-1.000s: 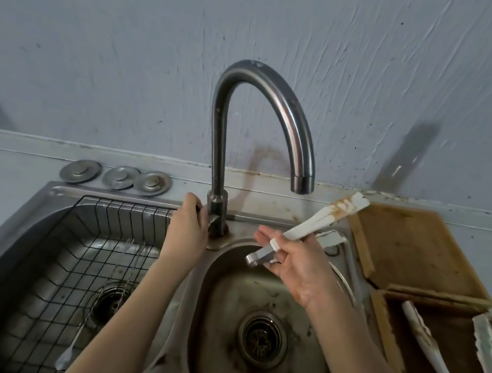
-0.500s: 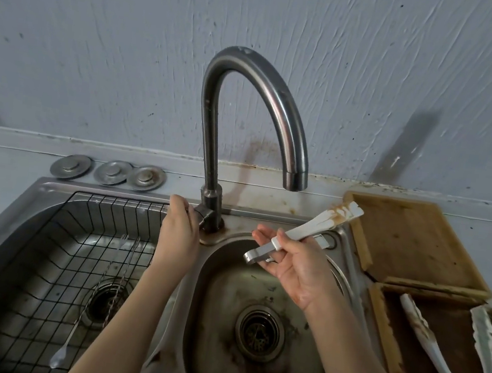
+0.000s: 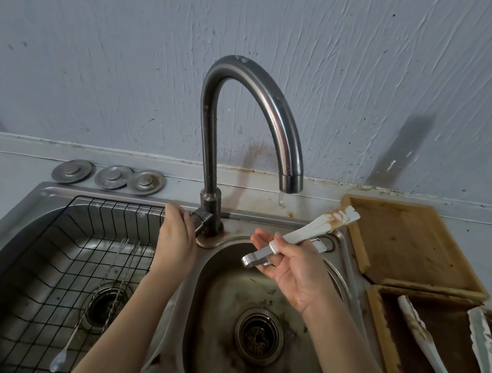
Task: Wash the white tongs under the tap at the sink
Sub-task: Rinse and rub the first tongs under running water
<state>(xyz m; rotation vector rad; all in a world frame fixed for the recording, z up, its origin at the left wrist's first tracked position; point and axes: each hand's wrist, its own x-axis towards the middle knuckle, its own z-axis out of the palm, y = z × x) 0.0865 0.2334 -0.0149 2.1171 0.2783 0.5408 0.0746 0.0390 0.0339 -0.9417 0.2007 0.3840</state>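
White tongs (image 3: 303, 235) pinched in my right hand (image 3: 293, 272), stained tips at 3 o'clock of spout (image 3: 291, 183), so missing stream. Left hand (image 3: 177, 233) grips tap handle (image 3: 199, 219); hard turn = splash, slip risk.

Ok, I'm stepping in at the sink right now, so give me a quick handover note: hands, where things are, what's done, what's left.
Left hand grips the tap handle at the base of the tap.
Right hand holds the white tongs over the right basin, their stained tips beside the spout, not under it.
Only a drip hangs from the spout; no stream.
Done: tongs picked up, handle reached.
Left: get the water running, rinse the brown stains off the tips.
Two more soiled tongs lie in the wooden tray on the right.
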